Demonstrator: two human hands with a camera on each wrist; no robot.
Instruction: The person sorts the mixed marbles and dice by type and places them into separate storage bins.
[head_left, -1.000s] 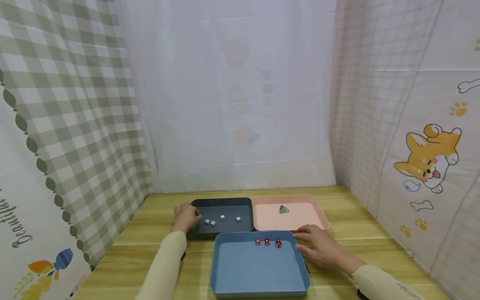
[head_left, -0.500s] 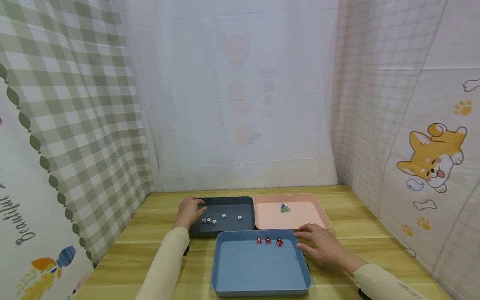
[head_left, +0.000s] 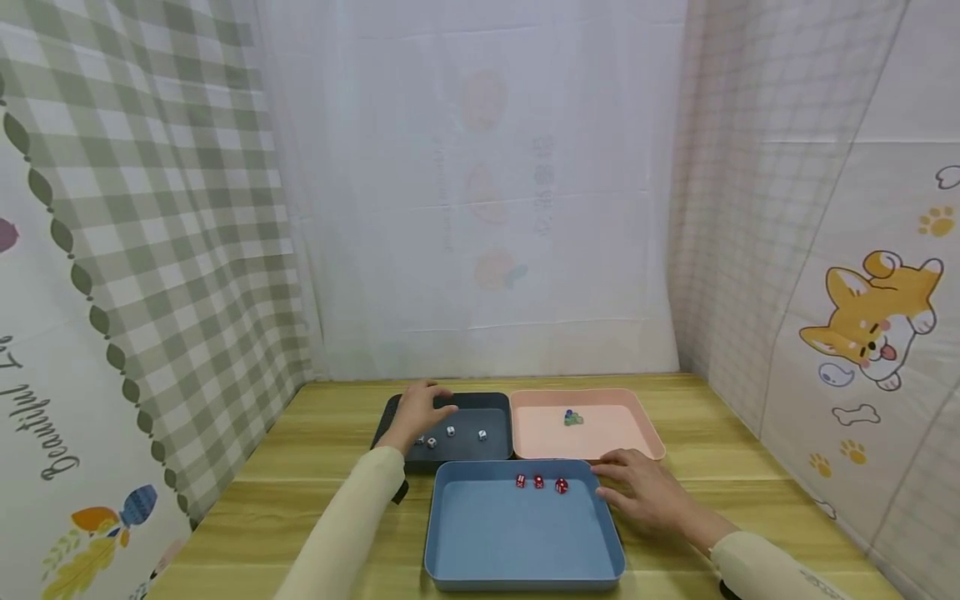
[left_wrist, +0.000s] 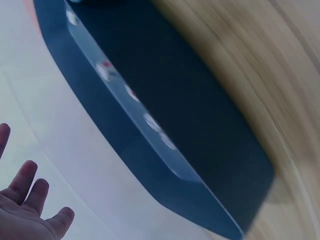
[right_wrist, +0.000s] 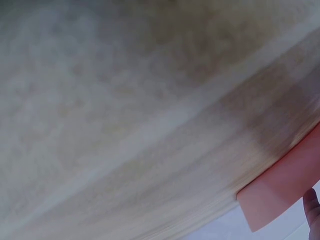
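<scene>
My left hand [head_left: 417, 412] hovers over the left part of the dark tray [head_left: 480, 402], fingers spread and nothing between them. Its loosely spread fingertips also show in the left wrist view, beyond the tray's wall. Several white dice [head_left: 451, 431] lie on the tray's floor, some partly hidden by the hand. At the right edge of the blue tray [head_left: 525, 542] rests my right hand [head_left: 643, 490], fingers relaxed, fingertips right at the rim near the far right corner. Three red dice [head_left: 538, 482] sit along that tray's far side.
Right of the dark tray stands a pink tray [head_left: 600, 446] with a small cluster of green and blue pieces [head_left: 573, 418]. All three trays sit close together on a wood-patterned table [head_left: 300, 467]. Cloth curtains [head_left: 487, 250] enclose the back and both sides.
The left hand has moved right from the dark tray's left edge, rising over the tray. One more white die appeared in the dark tray at half a second ago. The right hand stays put.
</scene>
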